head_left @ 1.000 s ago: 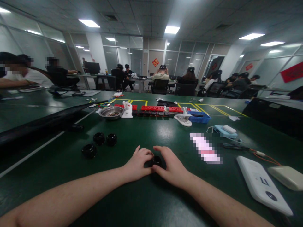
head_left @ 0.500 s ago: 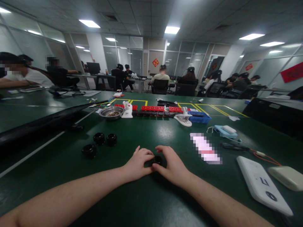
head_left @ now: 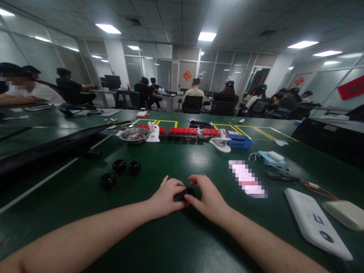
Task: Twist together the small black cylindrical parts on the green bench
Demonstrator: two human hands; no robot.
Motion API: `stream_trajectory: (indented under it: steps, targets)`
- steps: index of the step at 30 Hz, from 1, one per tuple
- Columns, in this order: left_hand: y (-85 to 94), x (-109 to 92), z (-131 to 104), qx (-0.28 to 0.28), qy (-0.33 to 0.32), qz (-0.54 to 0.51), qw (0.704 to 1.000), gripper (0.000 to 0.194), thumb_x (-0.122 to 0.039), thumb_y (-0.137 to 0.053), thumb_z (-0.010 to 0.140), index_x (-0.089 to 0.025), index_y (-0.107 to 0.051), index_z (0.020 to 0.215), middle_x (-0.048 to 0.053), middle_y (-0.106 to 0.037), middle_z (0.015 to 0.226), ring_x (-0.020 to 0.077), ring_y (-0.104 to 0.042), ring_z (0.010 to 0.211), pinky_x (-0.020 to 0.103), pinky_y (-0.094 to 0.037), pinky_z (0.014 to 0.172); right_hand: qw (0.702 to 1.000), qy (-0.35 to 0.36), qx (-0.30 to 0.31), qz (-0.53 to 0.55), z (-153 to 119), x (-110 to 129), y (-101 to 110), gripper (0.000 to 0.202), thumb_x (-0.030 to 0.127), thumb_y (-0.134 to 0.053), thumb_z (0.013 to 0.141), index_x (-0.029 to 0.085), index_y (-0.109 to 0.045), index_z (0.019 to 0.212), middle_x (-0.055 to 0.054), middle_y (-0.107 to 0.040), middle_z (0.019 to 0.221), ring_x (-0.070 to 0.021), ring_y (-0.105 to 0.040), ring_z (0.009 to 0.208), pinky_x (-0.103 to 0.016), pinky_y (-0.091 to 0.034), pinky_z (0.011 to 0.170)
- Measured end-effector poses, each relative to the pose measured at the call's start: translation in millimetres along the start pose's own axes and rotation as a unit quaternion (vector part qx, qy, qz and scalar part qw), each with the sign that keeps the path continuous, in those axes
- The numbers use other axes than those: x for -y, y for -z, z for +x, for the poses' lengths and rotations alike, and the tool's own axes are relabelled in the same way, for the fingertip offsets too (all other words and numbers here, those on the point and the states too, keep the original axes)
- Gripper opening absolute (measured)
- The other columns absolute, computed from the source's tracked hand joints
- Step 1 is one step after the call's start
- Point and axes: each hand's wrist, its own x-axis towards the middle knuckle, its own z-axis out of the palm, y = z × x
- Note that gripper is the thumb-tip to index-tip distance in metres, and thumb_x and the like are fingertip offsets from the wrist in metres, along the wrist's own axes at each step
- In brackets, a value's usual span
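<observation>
Right hand (head_left: pixel 209 198) has shifted slightly, and with the left hand (head_left: pixel 168 195) seems to grip a black ring (head_left: pixel 190 190), partly hidden.

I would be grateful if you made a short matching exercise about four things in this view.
1. metal bowl
2. plastic basket
3. lone black round part
4. three black round parts

A. between left hand and right hand
B. blue
C. grouped left of both hands
D. silver

Pairs: 1-D, 2-B, 3-A, 4-C
</observation>
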Motion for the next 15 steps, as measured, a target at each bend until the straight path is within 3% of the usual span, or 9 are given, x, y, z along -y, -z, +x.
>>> stream_trajectory:
  steps: [3,7,11,15]
  targets:
    - [-0.4,0.2,0.4,-0.001,-0.001,0.002,1.000,0.030,-0.038,-0.057,0.072,-0.024,-0.057,0.099,0.003,-0.054,0.104,0.0221,-0.045,0.104,0.057,-0.011,0.098,0.999,0.023,0.029,0.021,-0.5,2.5,1.9,0.032,0.013,-0.053,0.070,0.018,-0.048,0.101,-0.006,-0.056,0.094,-0.0195,-0.051,0.089,-0.038,-0.042,0.081]
    - [-1.5,1.4,0.6,-0.001,0.003,0.003,1.000,0.031,-0.039,-0.057,0.072,-0.024,-0.057,0.098,0.003,-0.054,0.106,0.0226,-0.045,0.105,0.057,-0.011,0.099,0.995,0.069,0.045,0.049,-2.7,5.4,4.4,0.049,0.004,-0.049,0.063,0.019,-0.044,0.109,-0.007,-0.053,0.108,-0.0194,-0.048,0.101,-0.039,-0.037,0.090]
    - [0.3,-0.8,-0.1,0.001,0.001,0.002,1.000,0.027,-0.041,-0.056,0.073,-0.023,-0.059,0.093,0.003,-0.055,0.103,0.0227,-0.045,0.104,0.057,-0.011,0.099,0.999,0.042,0.005,0.032,-2.1,0.5,0.9,0.046,0.015,-0.056,0.067,0.018,-0.043,0.111,-0.009,-0.052,0.110,-0.0222,-0.046,0.104,-0.040,-0.037,0.089]
    - [2.1,-2.8,-0.2,-0.002,0.003,0.002,1.000,0.027,-0.041,-0.055,0.073,-0.024,-0.059,0.095,0.003,-0.055,0.101,0.0223,-0.046,0.102,0.057,-0.012,0.098,1.000,-0.010,-0.014,0.005,0.2,-2.4,-2.0,0.044,0.026,-0.062,0.066,0.018,-0.046,0.106,-0.007,-0.057,0.095,-0.0228,-0.052,0.091,-0.041,-0.042,0.081]
